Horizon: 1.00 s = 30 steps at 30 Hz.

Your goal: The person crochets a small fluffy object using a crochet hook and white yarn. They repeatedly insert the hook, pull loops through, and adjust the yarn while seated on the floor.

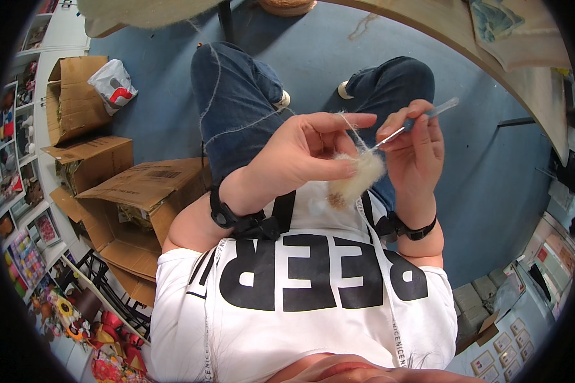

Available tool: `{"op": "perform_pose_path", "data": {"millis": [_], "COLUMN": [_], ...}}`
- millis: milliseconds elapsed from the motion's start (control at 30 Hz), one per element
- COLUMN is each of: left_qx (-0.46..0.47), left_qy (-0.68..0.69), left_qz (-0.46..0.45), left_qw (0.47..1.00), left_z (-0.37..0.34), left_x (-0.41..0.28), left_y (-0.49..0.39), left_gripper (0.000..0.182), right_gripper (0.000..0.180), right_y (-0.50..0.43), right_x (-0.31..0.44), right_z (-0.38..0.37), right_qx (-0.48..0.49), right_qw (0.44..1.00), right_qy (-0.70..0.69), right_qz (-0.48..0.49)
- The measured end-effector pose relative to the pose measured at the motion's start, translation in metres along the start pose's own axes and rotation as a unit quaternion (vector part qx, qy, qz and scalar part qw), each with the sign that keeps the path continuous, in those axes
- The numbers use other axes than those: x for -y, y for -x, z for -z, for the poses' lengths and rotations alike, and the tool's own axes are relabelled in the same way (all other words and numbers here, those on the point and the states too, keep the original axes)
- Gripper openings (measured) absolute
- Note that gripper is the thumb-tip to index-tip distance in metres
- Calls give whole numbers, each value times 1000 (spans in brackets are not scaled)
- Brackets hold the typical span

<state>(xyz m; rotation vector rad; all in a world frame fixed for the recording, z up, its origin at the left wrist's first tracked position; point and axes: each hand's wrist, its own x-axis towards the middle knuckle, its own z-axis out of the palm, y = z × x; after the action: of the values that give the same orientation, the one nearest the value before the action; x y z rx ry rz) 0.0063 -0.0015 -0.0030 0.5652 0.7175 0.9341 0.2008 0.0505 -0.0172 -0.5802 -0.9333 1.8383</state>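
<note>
My left hand (292, 148) pinches a small fuzzy cream crochet piece (364, 174) between thumb and fingers, in front of my chest. The piece has a brownish patch at its lower end. A fluffy pale yarn strand (350, 123) passes over my raised left index finger down to the piece. In my right hand (416, 148) is a crochet hook (429, 115) with a translucent blue handle, held in the fingertips. Its metal shaft slants down to the left and its tip meets the top edge of the piece, where fuzz hides the stitches.
Yarn trails across my left jeans leg (235, 105) up to a large fuzzy cream mass (148, 12). A table edge (484, 62) curves along the upper right. Open cardboard boxes (139, 186) and a white plastic bag (112, 86) stand at the left, beside stocked shelves (24, 143).
</note>
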Motion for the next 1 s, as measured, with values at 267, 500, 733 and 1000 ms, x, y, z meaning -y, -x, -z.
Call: {"op": "perform_pose_path", "data": {"millis": [267,500,733,1000], "left_qx": [-73,-64,-92,-72], "left_qy": [-21,-94,-126,14], "left_qz": [-41,-43,-40,-3], "left_qw": [996,993,987,997], "left_z": [-7,-1,2,0], "left_x": [8,5,7,10], "left_y": [-1,2,1,-1], "left_gripper": [72,65,62,60], "right_gripper": [26,15,9,28], "right_y": [-3,-4,-4,2], "right_x": [3,-1,21,-3], "right_z": [-6,1,-4,-10], "right_qx": [160,113,195,180], "right_qw": [752,984,861,583], "right_qy": [541,136,423,616], "right_qz": [341,32,203,498]}}
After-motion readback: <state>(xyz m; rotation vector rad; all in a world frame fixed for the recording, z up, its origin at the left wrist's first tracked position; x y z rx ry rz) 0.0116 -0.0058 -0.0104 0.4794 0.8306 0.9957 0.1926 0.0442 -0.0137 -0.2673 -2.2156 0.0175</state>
